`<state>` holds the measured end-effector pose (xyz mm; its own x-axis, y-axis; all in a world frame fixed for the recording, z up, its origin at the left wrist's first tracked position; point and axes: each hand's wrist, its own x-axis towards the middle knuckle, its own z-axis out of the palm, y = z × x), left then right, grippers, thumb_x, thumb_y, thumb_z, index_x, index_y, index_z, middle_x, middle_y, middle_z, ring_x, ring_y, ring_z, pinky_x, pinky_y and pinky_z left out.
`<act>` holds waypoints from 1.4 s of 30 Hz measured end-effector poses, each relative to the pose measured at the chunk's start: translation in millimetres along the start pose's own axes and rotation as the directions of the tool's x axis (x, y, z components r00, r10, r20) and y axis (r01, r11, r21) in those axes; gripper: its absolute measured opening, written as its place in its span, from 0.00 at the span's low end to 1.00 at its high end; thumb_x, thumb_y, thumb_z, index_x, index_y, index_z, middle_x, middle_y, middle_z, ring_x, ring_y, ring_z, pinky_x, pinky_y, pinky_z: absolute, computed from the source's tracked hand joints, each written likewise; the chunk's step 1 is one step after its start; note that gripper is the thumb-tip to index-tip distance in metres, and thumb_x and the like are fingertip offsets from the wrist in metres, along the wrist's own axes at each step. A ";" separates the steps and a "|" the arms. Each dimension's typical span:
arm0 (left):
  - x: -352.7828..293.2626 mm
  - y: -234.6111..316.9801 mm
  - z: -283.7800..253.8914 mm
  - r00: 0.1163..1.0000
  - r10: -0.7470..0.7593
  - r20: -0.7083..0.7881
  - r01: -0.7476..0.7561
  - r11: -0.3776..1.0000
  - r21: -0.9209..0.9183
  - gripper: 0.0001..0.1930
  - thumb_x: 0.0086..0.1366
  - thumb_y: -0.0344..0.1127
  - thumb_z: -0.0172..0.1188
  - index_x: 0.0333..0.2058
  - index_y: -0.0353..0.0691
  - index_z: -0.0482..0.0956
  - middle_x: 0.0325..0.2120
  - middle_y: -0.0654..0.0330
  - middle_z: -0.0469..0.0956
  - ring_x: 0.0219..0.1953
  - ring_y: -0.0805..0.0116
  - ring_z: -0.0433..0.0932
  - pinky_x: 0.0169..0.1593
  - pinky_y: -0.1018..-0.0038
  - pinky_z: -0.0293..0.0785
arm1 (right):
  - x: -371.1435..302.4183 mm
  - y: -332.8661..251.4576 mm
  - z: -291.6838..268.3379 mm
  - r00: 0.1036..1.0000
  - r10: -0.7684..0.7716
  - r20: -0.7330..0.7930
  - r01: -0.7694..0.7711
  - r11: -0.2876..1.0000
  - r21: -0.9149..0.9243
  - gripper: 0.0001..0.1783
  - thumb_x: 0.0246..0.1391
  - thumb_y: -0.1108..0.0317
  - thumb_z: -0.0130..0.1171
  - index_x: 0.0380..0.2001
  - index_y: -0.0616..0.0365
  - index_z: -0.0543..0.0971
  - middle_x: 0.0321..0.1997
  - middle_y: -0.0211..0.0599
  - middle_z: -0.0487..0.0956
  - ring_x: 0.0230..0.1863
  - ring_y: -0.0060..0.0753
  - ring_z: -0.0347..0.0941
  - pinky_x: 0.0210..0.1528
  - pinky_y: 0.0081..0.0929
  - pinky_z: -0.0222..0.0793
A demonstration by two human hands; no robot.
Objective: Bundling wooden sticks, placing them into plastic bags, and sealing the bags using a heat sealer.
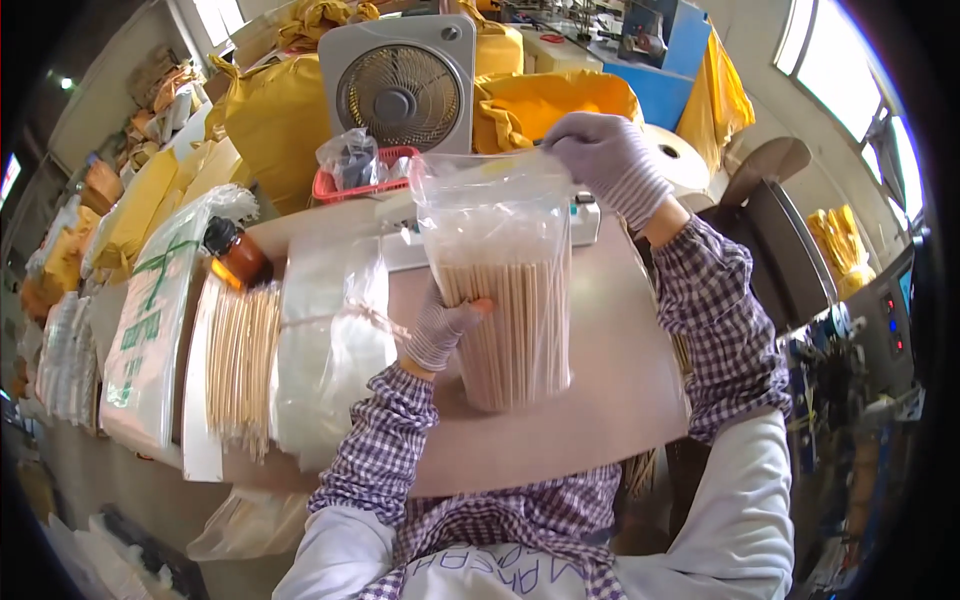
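Note:
A clear plastic bag (500, 225) stands upright on the table in front of me, its top part loose and crinkled. Thin wooden sticks (515, 330) fill its lower part, packed on end. My left hand (442, 328) is wrapped round the bag's left side, with the thumb across the front. Up at the top right corner, my right hand (608, 165) pinches the bag's upper edge; its fingertips are partly hidden. Both hands wear striped, light gloves. Left of the bag lie flat clear bags (335, 350) with a string across them, then a row of loose wooden sticks (240, 350).
A brown bottle with a black cap (240, 255) lies above the loose sticks. Behind the bag are a white device (586, 225), a red basket (328, 187) and a grey box fan (396, 95). A dark chair (775, 240) stands right of the table (620, 370).

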<state>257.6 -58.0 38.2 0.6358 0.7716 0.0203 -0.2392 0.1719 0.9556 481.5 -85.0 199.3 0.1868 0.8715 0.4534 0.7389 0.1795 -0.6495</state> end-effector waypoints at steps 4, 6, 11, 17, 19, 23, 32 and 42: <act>41.3 -28.9 13.5 0.993 -0.078 0.092 0.096 0.975 -0.202 0.24 0.47 0.38 0.65 0.43 0.36 0.72 0.34 0.62 0.75 0.34 0.71 0.75 0.38 0.77 0.73 | 62.2 168.7 -2.4 0.767 -0.293 -0.571 -0.194 0.742 -0.642 0.17 0.48 0.69 0.55 0.44 0.57 0.74 0.41 0.38 0.75 0.43 0.29 0.71 0.40 0.18 0.68; 61.8 -47.2 2.5 0.985 -0.133 0.113 0.158 0.953 -0.260 0.24 0.47 0.38 0.64 0.44 0.36 0.71 0.34 0.61 0.75 0.34 0.71 0.75 0.38 0.77 0.73 | 75.7 160.2 11.6 0.867 0.076 -0.492 -0.122 0.991 -0.061 0.18 0.49 0.65 0.56 0.44 0.59 0.74 0.41 0.38 0.76 0.43 0.28 0.71 0.44 0.20 0.66; 102.6 -75.8 -25.5 0.972 -0.227 0.062 0.235 0.923 -0.303 0.25 0.48 0.39 0.61 0.45 0.34 0.69 0.34 0.61 0.74 0.33 0.73 0.75 0.37 0.77 0.74 | 102.2 122.1 2.5 0.971 0.171 -0.168 -0.021 0.759 0.651 0.22 0.52 0.58 0.55 0.46 0.62 0.73 0.44 0.35 0.75 0.47 0.25 0.69 0.47 0.21 0.65; 69.1 -36.3 -7.3 0.997 0.070 0.023 -0.065 0.986 -0.152 0.30 0.44 0.34 0.65 0.48 0.34 0.66 0.36 0.62 0.73 0.34 0.76 0.74 0.36 0.79 0.73 | 56.3 159.6 -7.3 0.892 0.420 -0.165 -0.164 0.642 0.749 0.24 0.52 0.52 0.54 0.49 0.54 0.70 0.48 0.32 0.70 0.47 0.28 0.67 0.48 0.27 0.64; 38.0 -12.7 16.1 0.991 0.129 0.021 -0.124 0.981 -0.151 0.32 0.43 0.32 0.66 0.49 0.34 0.64 0.37 0.62 0.73 0.35 0.75 0.74 0.37 0.79 0.73 | 19.3 171.1 -3.4 0.801 0.592 -0.087 -0.315 0.540 0.781 0.28 0.52 0.50 0.53 0.52 0.55 0.67 0.51 0.33 0.69 0.51 0.34 0.64 0.49 0.31 0.63; -23.2 13.4 42.2 0.974 0.222 0.037 -0.221 0.975 -0.028 0.31 0.40 0.29 0.70 0.46 0.34 0.69 0.39 0.62 0.74 0.41 0.73 0.73 0.46 0.76 0.69 | -46.6 118.9 -37.3 0.915 0.318 0.248 -0.386 0.511 0.768 0.35 0.51 0.49 0.54 0.57 0.58 0.61 0.56 0.37 0.65 0.56 0.40 0.61 0.51 0.35 0.63; -80.8 -24.2 61.7 0.857 0.461 0.230 -0.499 0.632 0.593 0.35 0.39 0.38 0.73 0.46 0.33 0.66 0.37 0.59 0.74 0.38 0.67 0.75 0.42 0.74 0.71 | -102.1 -53.4 -96.5 0.852 0.249 0.460 -0.119 0.949 -0.294 0.23 0.44 0.60 0.61 0.44 0.59 0.74 0.37 0.40 0.78 0.37 0.34 0.75 0.43 0.26 0.70; -93.2 -55.6 75.5 0.953 0.301 -0.034 -0.300 0.953 0.034 0.34 0.39 0.41 0.72 0.44 0.34 0.66 0.35 0.54 0.74 0.35 0.60 0.76 0.38 0.70 0.72 | -124.6 -59.4 -103.3 0.685 0.489 0.540 -0.324 0.868 -0.376 0.11 0.45 0.63 0.59 0.29 0.59 0.80 0.22 0.32 0.79 0.26 0.27 0.75 0.33 0.24 0.71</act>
<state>267.1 -185.7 5.3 0.5086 0.8082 0.2969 -0.3936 -0.0885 0.9150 481.2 -251.3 244.4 0.1401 0.9312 -0.3365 0.8247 -0.2978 -0.4808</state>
